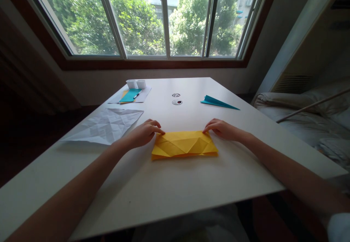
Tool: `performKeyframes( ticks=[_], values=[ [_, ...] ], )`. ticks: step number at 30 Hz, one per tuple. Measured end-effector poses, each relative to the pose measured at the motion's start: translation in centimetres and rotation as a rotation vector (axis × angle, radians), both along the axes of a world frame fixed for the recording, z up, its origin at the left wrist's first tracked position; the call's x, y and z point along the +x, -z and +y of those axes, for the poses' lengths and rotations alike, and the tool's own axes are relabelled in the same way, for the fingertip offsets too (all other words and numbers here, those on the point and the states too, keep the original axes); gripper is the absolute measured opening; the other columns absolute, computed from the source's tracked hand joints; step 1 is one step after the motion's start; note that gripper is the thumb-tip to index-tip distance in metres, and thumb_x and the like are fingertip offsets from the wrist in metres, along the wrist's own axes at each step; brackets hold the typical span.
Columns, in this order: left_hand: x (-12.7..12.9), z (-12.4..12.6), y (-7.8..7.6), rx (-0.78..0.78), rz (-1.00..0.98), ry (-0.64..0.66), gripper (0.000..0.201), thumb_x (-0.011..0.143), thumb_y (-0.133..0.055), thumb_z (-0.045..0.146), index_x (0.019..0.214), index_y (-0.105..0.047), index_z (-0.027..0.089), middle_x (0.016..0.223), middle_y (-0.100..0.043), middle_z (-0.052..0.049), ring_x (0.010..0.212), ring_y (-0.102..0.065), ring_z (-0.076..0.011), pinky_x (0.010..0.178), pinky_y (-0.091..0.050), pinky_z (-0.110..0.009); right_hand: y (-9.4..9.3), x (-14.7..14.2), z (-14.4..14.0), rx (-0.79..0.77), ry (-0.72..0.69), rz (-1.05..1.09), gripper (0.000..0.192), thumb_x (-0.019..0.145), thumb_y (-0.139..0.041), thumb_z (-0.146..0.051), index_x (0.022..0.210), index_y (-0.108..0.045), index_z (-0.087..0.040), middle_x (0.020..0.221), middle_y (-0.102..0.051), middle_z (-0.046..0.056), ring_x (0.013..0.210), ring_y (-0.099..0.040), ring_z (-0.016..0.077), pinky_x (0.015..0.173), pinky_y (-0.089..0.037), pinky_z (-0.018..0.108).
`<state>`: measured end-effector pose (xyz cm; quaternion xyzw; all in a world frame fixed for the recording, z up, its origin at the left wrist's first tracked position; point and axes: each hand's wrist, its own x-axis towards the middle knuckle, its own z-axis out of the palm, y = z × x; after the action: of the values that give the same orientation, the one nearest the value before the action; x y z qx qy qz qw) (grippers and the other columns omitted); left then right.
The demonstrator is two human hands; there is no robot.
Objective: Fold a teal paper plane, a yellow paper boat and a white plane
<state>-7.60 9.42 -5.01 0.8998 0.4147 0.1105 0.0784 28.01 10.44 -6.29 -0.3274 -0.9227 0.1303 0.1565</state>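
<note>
A yellow sheet of paper (183, 144), folded in half and full of creases, lies on the white table (175, 183) in front of me. My left hand (144, 133) pinches its far left corner with curled fingers. My right hand (222, 129) pinches its far right corner the same way. Both hands rest on the tabletop at the paper's far edge.
A creased white sheet (105, 126) lies to the left. A teal paper plane (217, 102) sits at the far right. At the back left are white and teal papers with a pen (131, 95) and two small white boxes (136, 83). A bed (306, 118) stands to the right.
</note>
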Motion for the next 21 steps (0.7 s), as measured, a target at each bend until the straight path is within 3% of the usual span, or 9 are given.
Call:
performKeyframes(
  ticks=[5,9,13,16,21],
  values=[
    [1.1,-1.2,-0.9,0.053,0.076,0.012,0.034,0.081,-0.039,0.020,0.095,-0.069,0.024,0.101,-0.062,-0.006,0.098,-0.052,-0.0214,0.084,-0.043,-0.033,-0.3,-0.6,-0.6,0.037,0.040,-0.055,0.037,0.079,-0.038,-0.011,0.098,-0.067,-0.024,0.103,-0.064,0.004,0.097,-0.055,0.0193,0.087,-0.044,0.036],
    [2.5,-2.3,-1.2,0.143,0.128,-0.015,0.028,0.082,-0.049,0.038,0.095,-0.068,0.022,0.102,-0.061,-0.008,0.097,-0.052,-0.0250,0.083,-0.042,-0.037,-0.7,-1.3,-1.3,0.108,0.053,-0.093,0.028,0.084,-0.042,-0.022,0.098,-0.067,-0.023,0.102,-0.065,0.005,0.093,-0.056,0.0204,0.085,-0.045,0.036],
    [3.4,-3.0,-1.0,0.124,0.143,0.149,0.033,0.082,-0.048,0.021,0.112,-0.059,0.029,0.113,-0.058,-0.005,0.102,-0.051,-0.0222,0.086,-0.041,-0.035,-0.7,-1.7,-1.8,0.122,0.022,-0.074,0.030,0.086,-0.044,-0.030,0.108,-0.063,-0.025,0.108,-0.063,0.005,0.099,-0.054,0.0208,0.086,-0.045,0.036],
    [4.1,-3.5,-1.0,0.063,0.146,0.218,0.039,0.080,-0.041,0.008,0.109,-0.060,0.028,0.111,-0.059,-0.004,0.099,-0.054,-0.0188,0.085,-0.041,-0.031,-0.7,-1.9,-1.9,0.121,-0.054,-0.077,0.033,0.088,-0.040,-0.026,0.114,-0.060,-0.027,0.112,-0.060,0.005,0.101,-0.053,0.0190,0.086,-0.045,0.034],
    [5.8,-4.6,-1.2,0.082,0.170,0.079,0.022,0.086,-0.038,0.019,0.090,-0.060,0.020,0.094,-0.062,-0.006,0.084,-0.057,-0.0181,0.074,-0.045,-0.030,-1.0,-3.0,-2.7,0.192,-0.061,-0.146,0.029,0.089,-0.040,-0.025,0.104,-0.064,-0.023,0.104,-0.064,0.006,0.092,-0.057,0.0188,0.082,-0.046,0.035]
  ],
)
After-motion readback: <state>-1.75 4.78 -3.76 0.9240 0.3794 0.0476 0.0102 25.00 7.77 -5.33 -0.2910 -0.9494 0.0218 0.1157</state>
